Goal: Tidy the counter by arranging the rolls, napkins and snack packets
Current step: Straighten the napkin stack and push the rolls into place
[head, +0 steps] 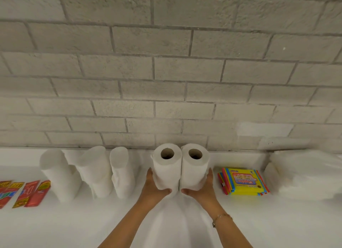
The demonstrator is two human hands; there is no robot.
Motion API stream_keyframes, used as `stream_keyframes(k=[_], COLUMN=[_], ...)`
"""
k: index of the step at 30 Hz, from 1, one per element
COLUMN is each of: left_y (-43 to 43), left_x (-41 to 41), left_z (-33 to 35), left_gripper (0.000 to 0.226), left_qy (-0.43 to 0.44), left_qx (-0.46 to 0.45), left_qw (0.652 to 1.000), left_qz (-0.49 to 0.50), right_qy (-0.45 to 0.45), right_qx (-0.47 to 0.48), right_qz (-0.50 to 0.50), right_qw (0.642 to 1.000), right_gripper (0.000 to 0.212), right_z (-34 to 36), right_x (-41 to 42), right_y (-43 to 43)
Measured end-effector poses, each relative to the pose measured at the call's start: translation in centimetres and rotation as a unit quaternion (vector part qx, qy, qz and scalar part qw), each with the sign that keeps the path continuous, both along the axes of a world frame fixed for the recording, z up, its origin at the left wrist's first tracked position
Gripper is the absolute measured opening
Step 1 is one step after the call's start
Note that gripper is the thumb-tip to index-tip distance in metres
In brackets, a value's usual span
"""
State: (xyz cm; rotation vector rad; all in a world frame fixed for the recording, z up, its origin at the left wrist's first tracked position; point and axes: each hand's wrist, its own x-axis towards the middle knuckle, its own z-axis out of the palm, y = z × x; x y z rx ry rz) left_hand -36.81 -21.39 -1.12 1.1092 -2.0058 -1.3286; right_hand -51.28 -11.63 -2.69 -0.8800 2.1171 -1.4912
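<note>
Two white paper rolls stand upright and pressed together at the counter's middle, close to the wall. My left hand [154, 187] grips the left roll [167, 166] around its base. My right hand [202, 187] grips the right roll [194, 164] the same way. Three more white rolls [96, 171] stand in a row to the left. Red snack packets [35, 193] lie flat at the far left. A yellow packet stack with striped edges [243, 181] lies right of my hands. A pile of white napkins [305, 175] sits at the far right.
The white counter [172, 220] runs left to right against a grey brick wall [166, 81]. More red packets [5, 190] reach past the left edge of view.
</note>
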Motion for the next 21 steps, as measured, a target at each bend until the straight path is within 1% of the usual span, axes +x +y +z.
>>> stream_keyframes(k=[1,3,4,5,7,9,12,17,21], left_y=[0.5,1.5,1.9,2.5,3.3,3.5,2.6,-0.7,-4.8], left_x=[0.8,2.8,3.9,4.9,7.5,10.1,13.7,18.9,24.1], left_z=[-0.3,-1.3,-1.8,-2.3,-2.7,-2.9,-3.0,-2.8,-3.0], left_gripper=[0.067,0.076,0.078,0.075,0.061,0.047,0.038,0.036,0.042], left_qy=[-0.013,-0.051,-0.072,-0.084,-0.095,-0.102,-0.106,-0.089,-0.057], left_qx=[0.011,0.052,0.071,0.087,0.112,0.122,0.124,0.113,0.123], left_qw=[1.000,0.997,0.995,0.992,0.989,0.987,0.986,0.987,0.984], left_qz=[-0.006,-0.017,-0.018,-0.022,-0.016,0.000,0.033,0.072,0.111], right_qy=[-0.019,-0.095,-0.138,-0.166,-0.200,-0.214,-0.207,-0.202,-0.201], right_qx=[0.000,-0.003,-0.004,-0.007,-0.005,0.001,0.011,0.028,0.033], right_qz=[-0.030,-0.080,-0.097,-0.110,-0.103,-0.083,-0.037,0.010,-0.011], right_qw=[0.999,0.992,0.986,0.980,0.974,0.973,0.978,0.979,0.979], right_gripper=[0.118,0.126,0.124,0.118,0.102,0.086,0.074,0.072,0.074], right_z=[-0.6,-1.9,-2.4,-3.0,-3.6,-3.7,-3.6,-3.6,-4.0], right_x=[0.7,2.2,3.2,4.1,6.5,9.1,12.9,18.1,22.8], right_y=[0.6,2.0,2.5,2.9,3.3,3.2,2.2,-1.3,-4.0])
